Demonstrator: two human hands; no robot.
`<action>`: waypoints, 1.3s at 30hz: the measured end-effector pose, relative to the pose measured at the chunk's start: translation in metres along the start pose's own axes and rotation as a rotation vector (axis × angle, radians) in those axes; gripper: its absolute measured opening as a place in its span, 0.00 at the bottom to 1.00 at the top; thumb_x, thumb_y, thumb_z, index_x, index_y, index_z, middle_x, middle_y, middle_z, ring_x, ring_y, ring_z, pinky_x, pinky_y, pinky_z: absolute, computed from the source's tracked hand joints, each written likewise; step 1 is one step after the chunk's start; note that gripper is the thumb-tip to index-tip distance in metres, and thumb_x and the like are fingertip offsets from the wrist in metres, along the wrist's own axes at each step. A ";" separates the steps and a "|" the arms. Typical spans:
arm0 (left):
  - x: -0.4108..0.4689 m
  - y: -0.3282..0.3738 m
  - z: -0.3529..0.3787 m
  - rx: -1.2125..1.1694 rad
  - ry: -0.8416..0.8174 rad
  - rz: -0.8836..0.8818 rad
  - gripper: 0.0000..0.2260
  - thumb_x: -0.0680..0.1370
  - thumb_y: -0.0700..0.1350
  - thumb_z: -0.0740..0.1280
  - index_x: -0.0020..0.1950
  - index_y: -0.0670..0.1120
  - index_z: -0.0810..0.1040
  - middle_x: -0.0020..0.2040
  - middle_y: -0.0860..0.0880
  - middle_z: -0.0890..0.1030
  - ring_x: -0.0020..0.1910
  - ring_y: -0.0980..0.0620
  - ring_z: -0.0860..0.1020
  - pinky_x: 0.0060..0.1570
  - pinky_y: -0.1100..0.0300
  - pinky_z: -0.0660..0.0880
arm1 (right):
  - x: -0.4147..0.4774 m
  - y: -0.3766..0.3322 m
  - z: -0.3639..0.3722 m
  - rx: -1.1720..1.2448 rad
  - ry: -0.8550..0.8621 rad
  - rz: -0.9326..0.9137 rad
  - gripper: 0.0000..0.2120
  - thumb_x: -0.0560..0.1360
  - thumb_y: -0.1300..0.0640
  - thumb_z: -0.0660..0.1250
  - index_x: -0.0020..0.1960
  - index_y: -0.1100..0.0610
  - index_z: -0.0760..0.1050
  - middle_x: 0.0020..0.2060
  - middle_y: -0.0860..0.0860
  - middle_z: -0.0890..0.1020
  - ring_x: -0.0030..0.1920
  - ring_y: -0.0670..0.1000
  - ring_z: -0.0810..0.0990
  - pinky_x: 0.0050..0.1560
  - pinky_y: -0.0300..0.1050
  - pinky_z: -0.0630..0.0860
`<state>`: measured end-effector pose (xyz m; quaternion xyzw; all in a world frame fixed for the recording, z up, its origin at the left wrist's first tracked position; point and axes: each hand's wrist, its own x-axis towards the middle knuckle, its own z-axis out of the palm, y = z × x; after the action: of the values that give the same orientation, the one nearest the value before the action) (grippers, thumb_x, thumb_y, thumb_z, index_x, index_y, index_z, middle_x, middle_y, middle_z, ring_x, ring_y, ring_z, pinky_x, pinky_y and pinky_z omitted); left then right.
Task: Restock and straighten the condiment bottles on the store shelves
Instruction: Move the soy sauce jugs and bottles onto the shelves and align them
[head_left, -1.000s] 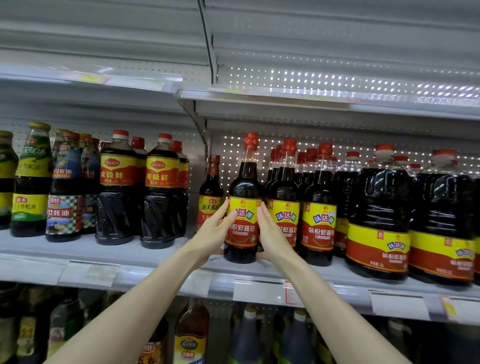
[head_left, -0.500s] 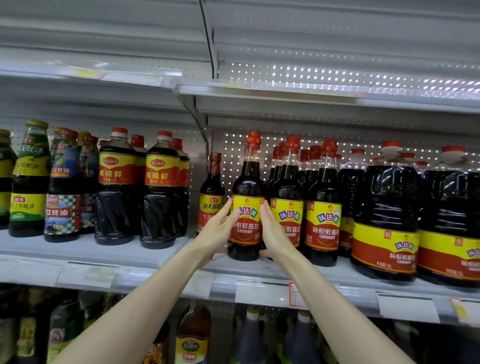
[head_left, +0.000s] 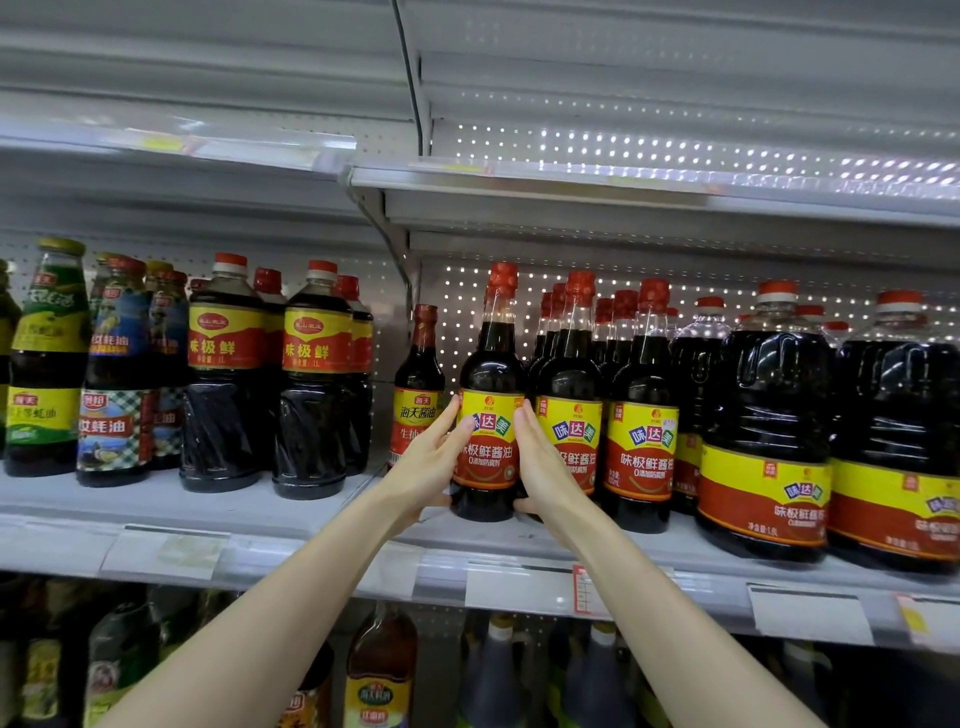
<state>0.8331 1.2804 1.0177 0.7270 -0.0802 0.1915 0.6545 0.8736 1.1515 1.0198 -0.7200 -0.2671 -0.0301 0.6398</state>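
A dark soy sauce bottle (head_left: 491, 364) with a red cap and a yellow-and-red label stands upright at the front of the middle shelf (head_left: 311, 512). My left hand (head_left: 428, 462) holds its left side and my right hand (head_left: 543, 467) holds its right side, with both thumbs near the base. Matching soy sauce bottles (head_left: 641, 415) stand in rows right beside it. A smaller red-capped bottle (head_left: 421, 364) stands further back, just left of my left hand and partly hidden by it.
Large soy sauce jugs (head_left: 769, 415) fill the shelf's right end. One-litre bottles (head_left: 317, 384) and oyster sauce bottles (head_left: 117, 374) stand on the left section. An upper shelf (head_left: 623, 182) hangs above the caps. More bottles (head_left: 382, 670) fill the shelf below.
Both hands have slid a little higher on the bottle's label. The bottle stays upright at the same spot on the shelf.
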 end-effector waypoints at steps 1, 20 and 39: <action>0.001 -0.001 0.000 0.004 0.003 0.006 0.25 0.83 0.52 0.56 0.78 0.56 0.51 0.66 0.54 0.69 0.58 0.57 0.69 0.56 0.58 0.69 | 0.001 0.000 0.000 0.001 -0.003 0.003 0.27 0.82 0.41 0.47 0.79 0.43 0.46 0.77 0.47 0.55 0.75 0.52 0.60 0.70 0.57 0.64; 0.001 -0.004 0.003 0.023 0.020 0.028 0.25 0.83 0.52 0.56 0.78 0.56 0.52 0.66 0.53 0.71 0.59 0.56 0.71 0.60 0.55 0.70 | 0.005 0.002 -0.001 -0.033 0.016 0.006 0.27 0.82 0.40 0.47 0.79 0.44 0.47 0.78 0.47 0.55 0.75 0.51 0.59 0.72 0.54 0.63; -0.001 -0.001 0.007 0.028 0.029 -0.006 0.26 0.83 0.53 0.55 0.79 0.57 0.49 0.63 0.55 0.70 0.61 0.54 0.70 0.64 0.49 0.68 | 0.002 -0.001 0.000 -0.028 0.022 0.010 0.26 0.82 0.40 0.46 0.79 0.43 0.46 0.78 0.47 0.55 0.76 0.52 0.58 0.73 0.60 0.62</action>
<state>0.8338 1.2738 1.0157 0.7333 -0.0658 0.2011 0.6461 0.8746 1.1524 1.0211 -0.7298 -0.2560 -0.0385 0.6327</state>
